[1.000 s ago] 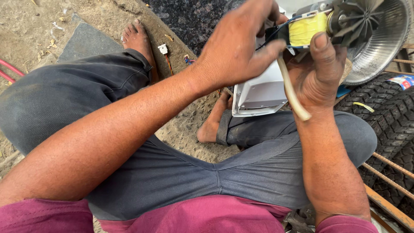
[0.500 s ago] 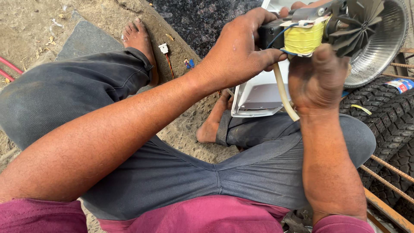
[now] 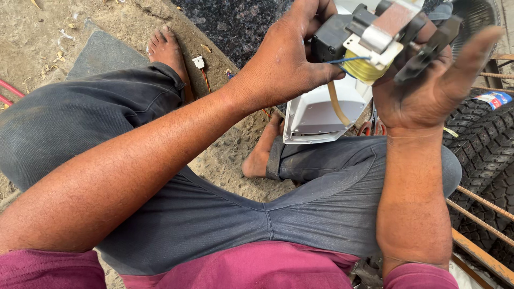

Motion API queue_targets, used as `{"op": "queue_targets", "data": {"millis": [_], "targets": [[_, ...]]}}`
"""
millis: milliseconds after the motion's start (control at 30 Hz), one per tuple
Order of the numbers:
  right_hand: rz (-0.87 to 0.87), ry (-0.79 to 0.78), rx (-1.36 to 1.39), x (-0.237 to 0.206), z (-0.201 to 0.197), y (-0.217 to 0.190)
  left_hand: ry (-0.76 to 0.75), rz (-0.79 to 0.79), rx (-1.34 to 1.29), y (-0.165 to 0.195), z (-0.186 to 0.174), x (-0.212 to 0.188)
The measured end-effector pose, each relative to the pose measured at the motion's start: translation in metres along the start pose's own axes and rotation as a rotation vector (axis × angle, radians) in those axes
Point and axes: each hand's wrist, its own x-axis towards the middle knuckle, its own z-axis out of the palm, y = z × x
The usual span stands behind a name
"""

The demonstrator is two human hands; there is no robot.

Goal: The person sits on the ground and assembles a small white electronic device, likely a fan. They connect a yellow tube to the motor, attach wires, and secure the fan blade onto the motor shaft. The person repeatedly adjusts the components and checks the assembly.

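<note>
The left hand [image 3: 284, 64] is still clenching the small motor [image 3: 369, 43] above the lap, while the right hand [image 3: 428, 91], gripping its underside half a second ago, is now opening flat beneath it, fingers spreading

Matt black plastic motor [image 3: 369, 37], glossy yellow coil [image 3: 365, 68]

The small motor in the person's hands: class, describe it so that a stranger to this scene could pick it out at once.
Start at the white plastic housing lying by the person's crossed legs. Just above it, the left hand and right hand hold up the small motor. Unlike the housing, it is dark, with a yellow wire coil and a black fan at one end.
</note>
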Motion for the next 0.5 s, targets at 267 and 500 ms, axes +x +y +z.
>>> {"op": "queue_targets", "data": {"millis": [267,500], "targets": [[0.036,-0.012,-0.033,0.006,0.005,0.004,-0.036,0.036,0.030,-0.001,0.002,-0.003],[0.033,-0.037,-0.010,0.003,-0.011,0.008,-0.237,-0.315,-0.205,-0.001,-0.001,0.001]]}}
